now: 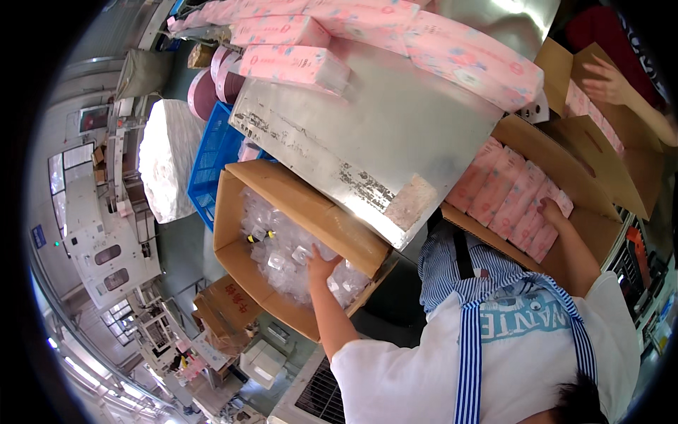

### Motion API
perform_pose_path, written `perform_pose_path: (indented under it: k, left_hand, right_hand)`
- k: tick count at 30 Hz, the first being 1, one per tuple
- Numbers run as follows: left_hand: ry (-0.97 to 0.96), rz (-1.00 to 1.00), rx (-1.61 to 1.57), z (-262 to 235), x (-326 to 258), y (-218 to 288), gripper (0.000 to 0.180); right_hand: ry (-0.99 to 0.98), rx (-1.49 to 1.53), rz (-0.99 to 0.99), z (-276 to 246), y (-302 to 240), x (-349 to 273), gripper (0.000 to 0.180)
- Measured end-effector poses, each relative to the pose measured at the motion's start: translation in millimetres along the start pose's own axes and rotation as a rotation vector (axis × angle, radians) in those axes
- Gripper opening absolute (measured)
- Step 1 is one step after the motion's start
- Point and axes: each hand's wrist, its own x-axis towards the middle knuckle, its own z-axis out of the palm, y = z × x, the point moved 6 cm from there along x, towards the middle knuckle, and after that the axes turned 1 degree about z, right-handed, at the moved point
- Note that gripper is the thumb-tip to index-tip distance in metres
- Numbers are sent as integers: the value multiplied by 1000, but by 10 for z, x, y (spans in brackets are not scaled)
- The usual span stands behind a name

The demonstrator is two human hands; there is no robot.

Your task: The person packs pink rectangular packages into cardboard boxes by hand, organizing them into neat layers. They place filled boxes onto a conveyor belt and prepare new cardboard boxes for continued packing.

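Left hand (321, 267) is down in the open cardboard box (296, 205), fingers loosely spread over the small clear plastic packets (282, 258) that fill it. Palm rests on the pile; can't tell if any one packet is actually pinched.

Right hand (551, 210) reaches into a second cardboard box (600, 226) on the right, fingers curled over the end of the row of pink wrapped packs (505, 194) standing side by side inside. Touching the end pack; grip itself is hidden, can't tell if it's closed on it.

Both boxes sit tilted against a worn sheet-metal table (367, 134), one on each side of its near corner. On the metal top: more pink packs (293, 65), lying loose and stacked along the far edge.

A blue plastic crate (212, 159) is just beside the packet box, left of it, with a white bulging sack (166, 159) further left. A smaller closed carton (229, 307) sits on the floor below the packet box.

Another person's hand (609, 81) rests on a third open box at top right, well apart.

Room: factory floor, grey-white machinery (106, 247) along the left.
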Motion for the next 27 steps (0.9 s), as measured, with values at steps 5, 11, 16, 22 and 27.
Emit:
perform_pose_path:
  k: [5, 11, 16, 22, 27]
  left_hand:
    - [-32, -71, -53, -106, -299, 798, 57]
    - [98, -121, -336, -213, -455, 195, 29]
    - [261, -434, -1449, -325, -654, -237, 19]
    - [-31, 137, -2127, -1208, -856, 741, 31]
    - [-770, 466, -1929, -1112, -1212, 2421, 29]
  right_hand:
    - [18, -93, -142, -55, -822, -145, 37]
    - [-172, -39, -197, 341, -1420, -385, 36]
    - [-183, -300, -277, 284, -1755, -688, 34]
    - [136, 157, -834, -45, -2674, -1122, 26]
    - [30, 499, -1121, -243, -4100, -2330, 25]
